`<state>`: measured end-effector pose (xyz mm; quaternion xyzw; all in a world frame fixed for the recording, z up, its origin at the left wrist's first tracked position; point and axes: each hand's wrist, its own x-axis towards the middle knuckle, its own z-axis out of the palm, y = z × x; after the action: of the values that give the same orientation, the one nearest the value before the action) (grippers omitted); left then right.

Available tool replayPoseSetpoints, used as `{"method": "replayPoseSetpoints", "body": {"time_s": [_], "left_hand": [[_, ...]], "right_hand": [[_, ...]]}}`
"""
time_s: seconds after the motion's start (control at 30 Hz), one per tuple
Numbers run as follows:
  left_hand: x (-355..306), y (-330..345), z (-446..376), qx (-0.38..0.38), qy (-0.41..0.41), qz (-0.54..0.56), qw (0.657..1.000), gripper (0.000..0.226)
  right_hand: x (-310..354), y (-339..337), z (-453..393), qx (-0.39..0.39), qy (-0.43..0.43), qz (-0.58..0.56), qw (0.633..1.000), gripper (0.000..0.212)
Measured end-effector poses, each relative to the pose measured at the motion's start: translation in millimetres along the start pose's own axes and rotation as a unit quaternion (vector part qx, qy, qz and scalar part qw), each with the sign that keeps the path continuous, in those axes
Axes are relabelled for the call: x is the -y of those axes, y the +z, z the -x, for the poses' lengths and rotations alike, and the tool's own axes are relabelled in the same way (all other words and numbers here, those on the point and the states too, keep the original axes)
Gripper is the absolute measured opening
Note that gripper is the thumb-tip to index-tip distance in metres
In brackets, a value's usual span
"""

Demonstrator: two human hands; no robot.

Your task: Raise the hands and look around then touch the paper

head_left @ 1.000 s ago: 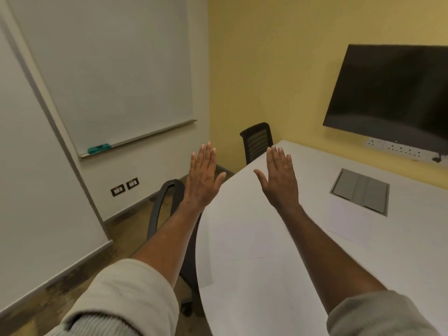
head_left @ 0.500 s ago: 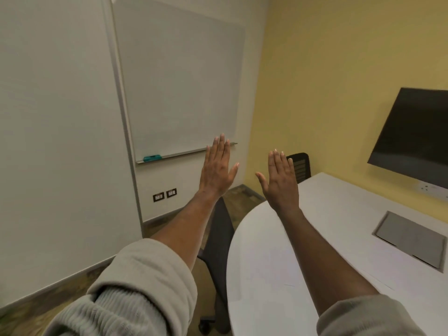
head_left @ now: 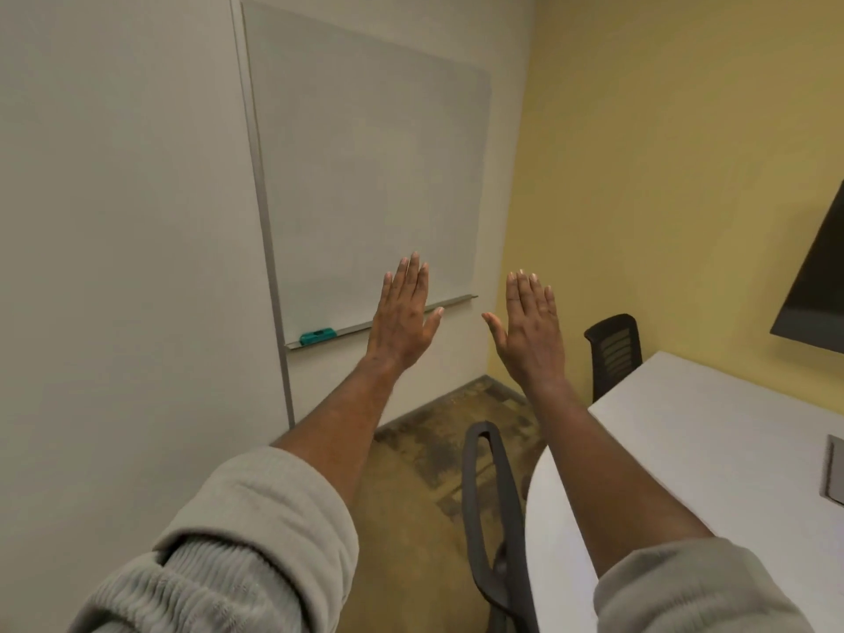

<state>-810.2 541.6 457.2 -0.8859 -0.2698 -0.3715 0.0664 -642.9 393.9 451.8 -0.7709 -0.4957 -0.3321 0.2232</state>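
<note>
Both arms reach forward at chest height with grey sleeves pushed up. My left hand (head_left: 404,315) is held flat, fingers straight and together, back toward me, in front of the whiteboard (head_left: 365,166). My right hand (head_left: 532,326) is held the same way, a hand's width to the right, in front of the room's corner. Neither hand holds or touches anything. A teal eraser (head_left: 317,335) lies on the whiteboard's tray, left of my left hand.
A white table (head_left: 708,427) fills the lower right, with a grey floor-box lid (head_left: 833,468) at its edge. One dark office chair (head_left: 495,509) stands by the table's near end, another (head_left: 612,351) at the yellow wall. A black screen (head_left: 817,285) hangs at right.
The view has swung left and up: the whiteboard now stands behind my hands, and the table and screen have slid to the right edge. Both hands stay flat and raised, slightly further apart.
</note>
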Motion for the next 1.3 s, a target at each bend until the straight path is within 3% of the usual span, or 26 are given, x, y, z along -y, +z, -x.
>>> {"method": "replayPoseSetpoints", "body": {"time_s": [0.23, 0.5, 0.9, 1.3], "left_hand": [[99.1, 19.5, -37.7, 0.017, 0.000, -0.013, 1.000, 0.073], [171.8, 80.5, -101.2, 0.029, 0.016, -0.008, 0.999, 0.071], [259.5, 206.1, -265.3, 0.036, 0.056, -0.018, 0.998, 0.077], [249.7, 393.6, -430.5, 0.046, 0.119, 0.042, 0.991, 0.072]], "right_hand": [[59.3, 70.9, -65.3, 0.017, -0.006, -0.006, 1.000, 0.075], [73.3, 161.1, -140.1, 0.014, 0.000, 0.003, 1.000, 0.074], [12.2, 301.6, -287.5, -0.014, 0.037, 0.025, 0.999, 0.075], [-96.5, 417.4, -382.3, 0.004, 0.089, 0.092, 0.992, 0.075]]}}
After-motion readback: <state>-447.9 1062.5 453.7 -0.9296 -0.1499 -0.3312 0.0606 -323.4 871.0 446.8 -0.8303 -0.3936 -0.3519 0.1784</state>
